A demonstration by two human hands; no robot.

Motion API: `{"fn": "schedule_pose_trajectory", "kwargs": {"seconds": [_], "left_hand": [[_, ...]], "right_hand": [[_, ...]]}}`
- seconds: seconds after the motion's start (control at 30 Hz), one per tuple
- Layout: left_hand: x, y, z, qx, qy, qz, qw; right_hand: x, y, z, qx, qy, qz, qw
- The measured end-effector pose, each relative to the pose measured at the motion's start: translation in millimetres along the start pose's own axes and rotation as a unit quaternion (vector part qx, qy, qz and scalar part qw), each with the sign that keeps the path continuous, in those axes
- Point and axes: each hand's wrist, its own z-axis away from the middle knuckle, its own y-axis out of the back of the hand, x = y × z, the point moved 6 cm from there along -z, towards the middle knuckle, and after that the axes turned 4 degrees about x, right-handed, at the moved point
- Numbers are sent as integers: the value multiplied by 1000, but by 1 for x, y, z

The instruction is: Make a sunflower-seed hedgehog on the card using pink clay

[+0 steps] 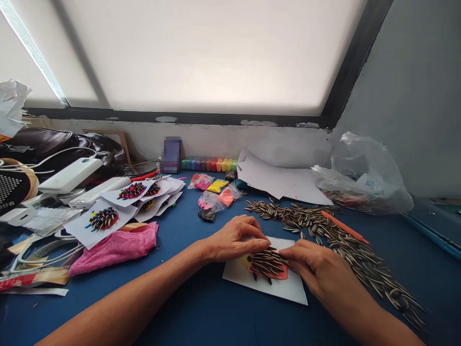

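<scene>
A white paper card (288, 292) lies on the blue table, bearing a hedgehog figure (268, 264) of coral clay with a yellow face and striped sunflower seeds as spines. My left hand (237, 240) is over the card's upper left, fingers bent and thumb along the top of the spines, holding the card; its fingertips are partly hidden. At the figure's right side, my right hand (317, 264) has thumb and forefinger pinched together on what looks like a sunflower seed. Loose sunflower seeds (360, 259) spread beyond and to the right of this hand.
An orange stick-like tool (345, 228) lies among the seeds. Small clay packets (212, 199), a row of coloured clay (209, 165), white sheets (281, 180) and a plastic bag (363, 182) stand behind. Finished cards (81, 226), a pink cloth (115, 250) and power banks (70, 175) crowd the left.
</scene>
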Motion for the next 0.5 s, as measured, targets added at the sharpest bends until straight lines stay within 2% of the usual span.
{"fn": "schedule_pose_trajectory", "kwargs": {"seconds": [0.3,0.5], "left_hand": [[1,0,0,-2,3,-2,1000],[-1,-1,1,-3,-3,-5,1000]], "right_hand": [[-3,1,1,0,6,23,1000],[11,11,1,53,-14,66,996]]}}
